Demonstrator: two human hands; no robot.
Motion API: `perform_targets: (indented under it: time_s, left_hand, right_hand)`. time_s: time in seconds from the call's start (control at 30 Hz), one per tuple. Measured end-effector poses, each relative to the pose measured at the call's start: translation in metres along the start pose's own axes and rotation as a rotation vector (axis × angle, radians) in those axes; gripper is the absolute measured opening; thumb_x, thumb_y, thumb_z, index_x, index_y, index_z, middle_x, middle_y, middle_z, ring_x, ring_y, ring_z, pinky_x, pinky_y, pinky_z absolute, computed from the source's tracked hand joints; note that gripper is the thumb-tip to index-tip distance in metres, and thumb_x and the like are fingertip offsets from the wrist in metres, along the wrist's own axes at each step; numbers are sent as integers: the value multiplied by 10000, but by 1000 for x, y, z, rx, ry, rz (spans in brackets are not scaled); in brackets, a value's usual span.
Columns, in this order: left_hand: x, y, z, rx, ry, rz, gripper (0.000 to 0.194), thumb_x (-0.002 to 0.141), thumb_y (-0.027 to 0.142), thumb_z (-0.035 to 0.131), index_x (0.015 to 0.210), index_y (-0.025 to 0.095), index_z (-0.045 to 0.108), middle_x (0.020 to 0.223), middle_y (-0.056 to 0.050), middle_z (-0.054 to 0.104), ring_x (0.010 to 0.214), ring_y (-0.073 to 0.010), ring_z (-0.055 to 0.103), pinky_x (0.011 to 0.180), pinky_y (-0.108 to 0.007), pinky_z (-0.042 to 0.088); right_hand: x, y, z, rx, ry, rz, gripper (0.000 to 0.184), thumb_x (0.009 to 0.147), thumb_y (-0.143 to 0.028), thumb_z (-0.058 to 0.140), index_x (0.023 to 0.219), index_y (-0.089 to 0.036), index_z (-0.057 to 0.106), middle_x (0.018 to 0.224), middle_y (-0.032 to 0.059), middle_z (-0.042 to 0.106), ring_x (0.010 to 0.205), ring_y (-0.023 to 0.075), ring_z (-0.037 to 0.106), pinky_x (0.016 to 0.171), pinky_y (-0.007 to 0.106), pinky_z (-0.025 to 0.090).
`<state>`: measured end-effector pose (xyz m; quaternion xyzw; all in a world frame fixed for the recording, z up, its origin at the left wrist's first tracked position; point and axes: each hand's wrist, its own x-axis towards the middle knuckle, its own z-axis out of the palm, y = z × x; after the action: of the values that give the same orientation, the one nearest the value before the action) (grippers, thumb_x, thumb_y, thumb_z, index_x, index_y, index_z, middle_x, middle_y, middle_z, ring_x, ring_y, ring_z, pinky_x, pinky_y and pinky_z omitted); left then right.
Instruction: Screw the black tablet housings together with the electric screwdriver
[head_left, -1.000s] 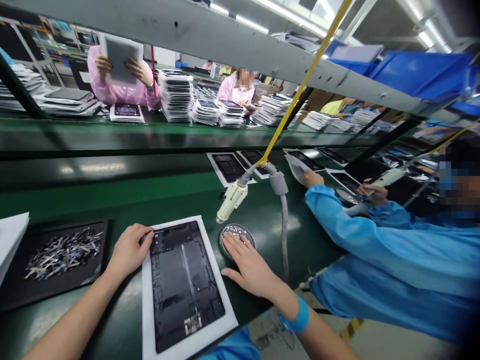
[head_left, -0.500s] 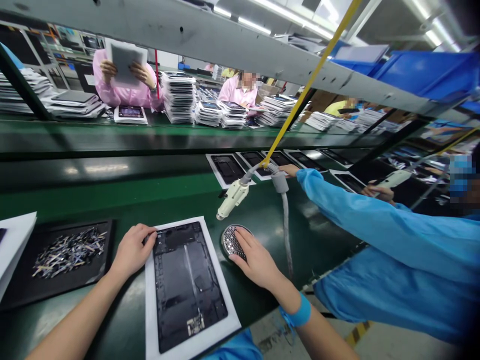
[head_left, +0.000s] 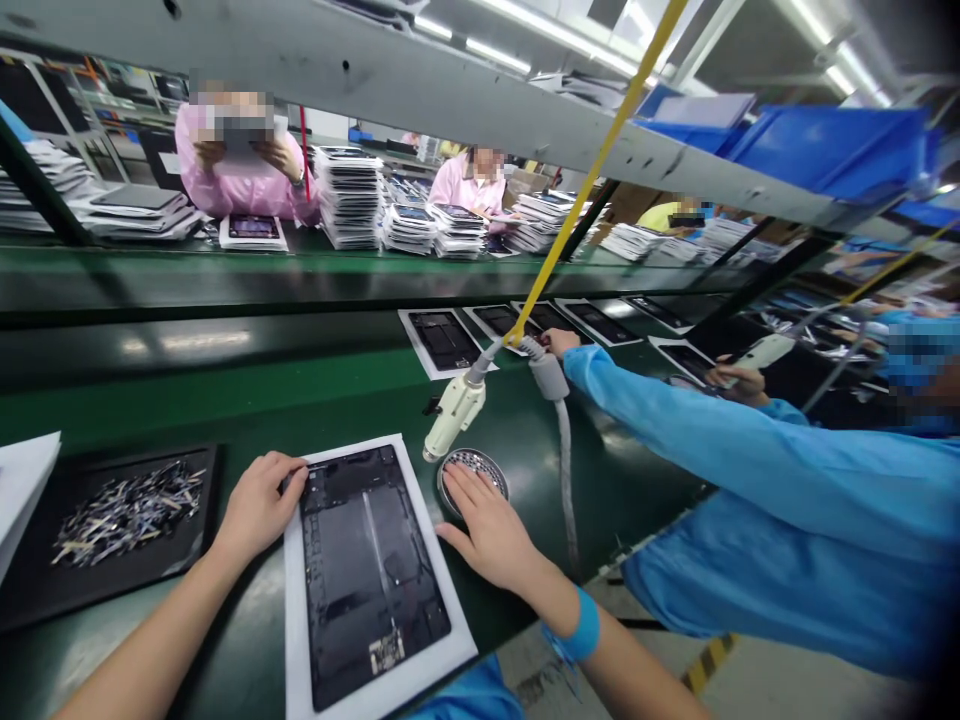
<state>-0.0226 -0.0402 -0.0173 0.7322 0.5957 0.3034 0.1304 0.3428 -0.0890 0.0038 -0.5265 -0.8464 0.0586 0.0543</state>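
An opened tablet (head_left: 360,560) with dark insides lies on a white sheet (head_left: 457,650) on the green bench. My left hand (head_left: 259,500) is closed at its upper left corner, thumb and fingertips together on the edge. To the right of it, my right hand (head_left: 487,530) is open, with straight fingers over a round metal dish (head_left: 491,468) with a bumpy, shiny surface. The fingers cover part of the dish, and I cannot make out what it holds. Just above the dish hangs a pale electric screwdriver (head_left: 456,408) on a yellow strap (head_left: 577,200).
A black tray (head_left: 202,540) of small strip-like parts sits on the left. Beyond the screwdriver, several opened tablets (head_left: 442,340) lie in a row. A co-worker's blue sleeve (head_left: 675,410) reaches in from the right. A grey cable (head_left: 566,490) hangs beside the dish.
My right hand has shifted slightly left, its thumb now spread away from the dish. The left hand keeps its place at the tablet's corner. The co-worker's hand has moved slightly.
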Motion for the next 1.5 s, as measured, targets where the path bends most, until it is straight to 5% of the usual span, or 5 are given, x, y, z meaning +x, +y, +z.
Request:
perform_targets:
  time_s: [0.8,1.5]
  left_hand:
    - [1,2,-2,16,-21,-2,396,961,481,439,951,213,731,896,-72,706,889,-251,651,825,-379,512]
    - [0,0,1,15,-19,-9,387,960,472,445,949,209,728,920,-69,710,904,-246,643,841,-381,504]
  right_hand:
    - [-2,21,11,-31,143,119,625,1025,-509,447,1461,-70,541,1542,213,519,1461,357,464,1206,561,393]
    - [-38,33,16,-11,9,131,680,1017,-554,445,1507,-85,497,1601,203,436,1500,365,410,1215,609,361]
